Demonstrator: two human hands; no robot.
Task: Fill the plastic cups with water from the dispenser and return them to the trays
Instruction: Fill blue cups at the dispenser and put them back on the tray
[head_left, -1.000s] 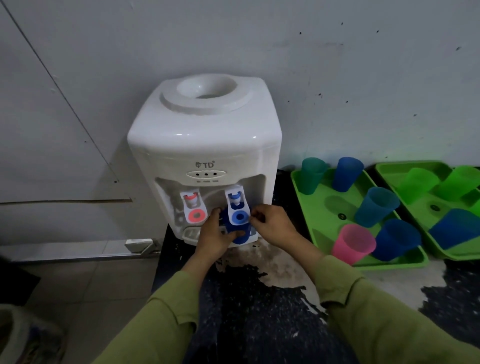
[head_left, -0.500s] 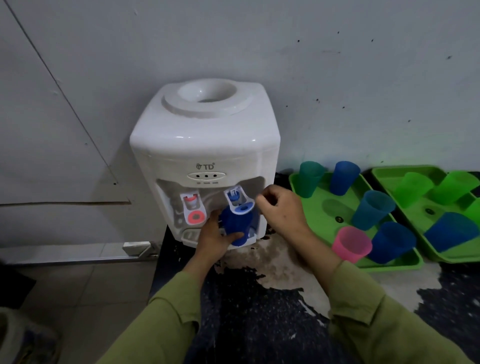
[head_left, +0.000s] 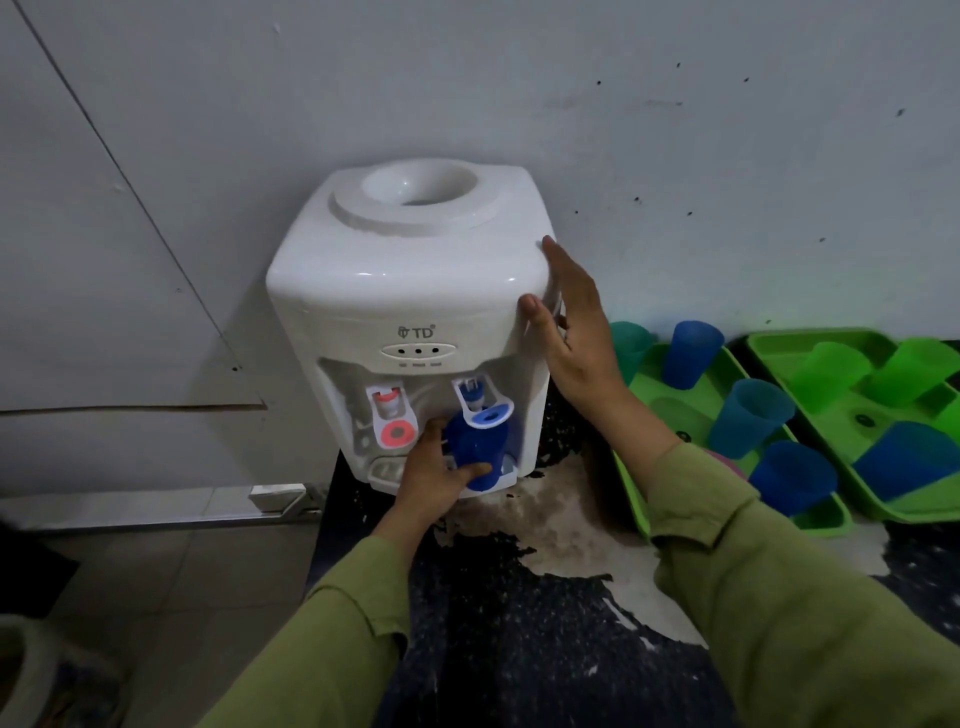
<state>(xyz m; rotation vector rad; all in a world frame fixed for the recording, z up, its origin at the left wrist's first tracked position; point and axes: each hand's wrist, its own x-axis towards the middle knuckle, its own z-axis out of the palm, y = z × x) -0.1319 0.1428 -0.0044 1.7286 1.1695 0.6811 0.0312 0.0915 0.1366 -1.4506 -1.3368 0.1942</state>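
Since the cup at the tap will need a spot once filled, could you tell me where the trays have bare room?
Near tray: a bare patch at its left, bordered by the teal cup, the light blue cup and the right forearm. Far tray: bare floor mid-tray, between two green cups and a blue cup. The near tray's right side is crowded.

The bay under the blue tap is blocked: it is filled by the blue cup, which is gripped from the left by the left hand. The bay under the red tap is left open. The gap between dispenser and near tray is taken up by the right hand, laid flat on the casing. A bare strip of counter is seen between the sleeves. The tray floor is crowded by tilted cups.
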